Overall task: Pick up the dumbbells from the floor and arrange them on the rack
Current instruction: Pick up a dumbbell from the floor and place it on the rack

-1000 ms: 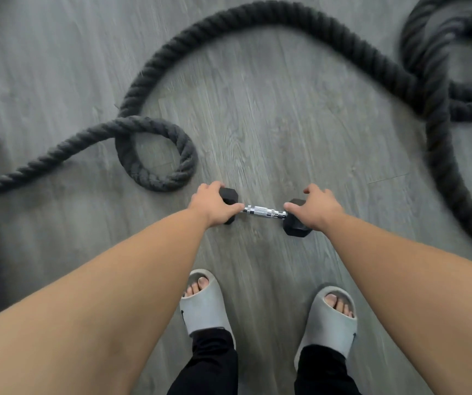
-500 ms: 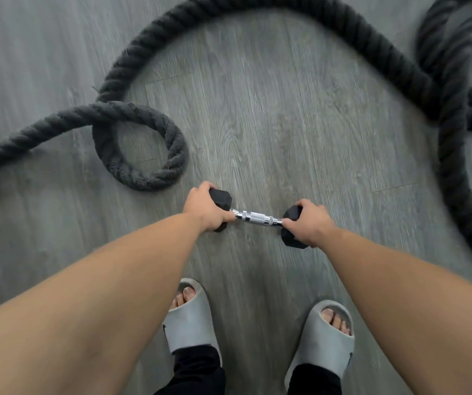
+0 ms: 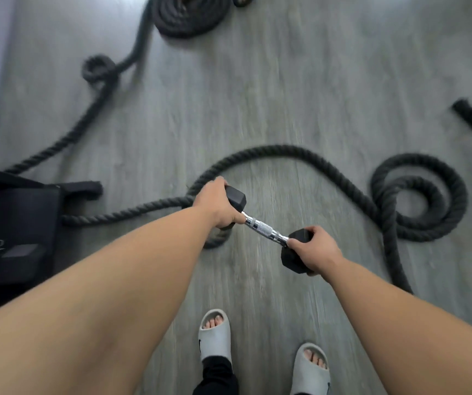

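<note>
A dumbbell [image 3: 263, 230] with 2 matte black hexagonal heads and a knurled chrome handle is held tilted above the grey wood-grain floor [image 3: 286, 81], its far end higher on the left. The left hand [image 3: 214, 205] is clamped over the far head and the right hand [image 3: 316, 250] over the near one, both arms outstretched. Thick, twisted black rope [image 3: 300, 155] curls beyond the dumbbell; a black rack base [image 3: 15, 223] sits to its left.
</note>
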Tool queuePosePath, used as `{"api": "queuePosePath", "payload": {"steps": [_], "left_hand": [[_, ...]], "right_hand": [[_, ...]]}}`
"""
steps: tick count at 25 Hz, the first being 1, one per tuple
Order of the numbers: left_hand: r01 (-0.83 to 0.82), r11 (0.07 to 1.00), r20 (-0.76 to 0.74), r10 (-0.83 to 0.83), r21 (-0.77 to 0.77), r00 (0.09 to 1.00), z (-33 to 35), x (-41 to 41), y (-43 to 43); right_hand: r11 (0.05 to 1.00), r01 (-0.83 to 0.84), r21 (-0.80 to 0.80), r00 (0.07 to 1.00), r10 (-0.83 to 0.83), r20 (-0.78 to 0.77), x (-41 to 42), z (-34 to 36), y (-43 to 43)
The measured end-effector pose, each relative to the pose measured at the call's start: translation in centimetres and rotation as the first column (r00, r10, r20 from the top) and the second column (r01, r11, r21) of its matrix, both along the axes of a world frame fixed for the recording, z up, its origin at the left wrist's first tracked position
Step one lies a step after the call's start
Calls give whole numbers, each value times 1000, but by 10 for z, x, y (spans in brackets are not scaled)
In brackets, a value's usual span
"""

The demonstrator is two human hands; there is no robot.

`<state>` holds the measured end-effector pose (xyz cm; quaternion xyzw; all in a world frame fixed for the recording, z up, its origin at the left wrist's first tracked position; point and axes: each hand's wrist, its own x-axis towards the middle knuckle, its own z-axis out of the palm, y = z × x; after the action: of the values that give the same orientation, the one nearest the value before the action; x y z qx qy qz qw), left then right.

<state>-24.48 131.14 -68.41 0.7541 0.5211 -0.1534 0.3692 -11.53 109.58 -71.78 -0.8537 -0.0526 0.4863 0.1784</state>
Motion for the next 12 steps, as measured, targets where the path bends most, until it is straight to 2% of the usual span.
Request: {"api": "queuePosePath", "payload": {"steps": [6,9,12], "left_hand": [[-47,989,80,35,143,996,235,-17,7],[-107,972,103,86,212,991,330,-48,4],[-142,928,89,118,344,989,417,-99,-5]], "right_hand": [[984,-43,174,997,32,67,-8,224,19],[962,-81,260,995,64,76,-30,305,28],[921,-101,377,995,86,57,-70,373,34]]}}
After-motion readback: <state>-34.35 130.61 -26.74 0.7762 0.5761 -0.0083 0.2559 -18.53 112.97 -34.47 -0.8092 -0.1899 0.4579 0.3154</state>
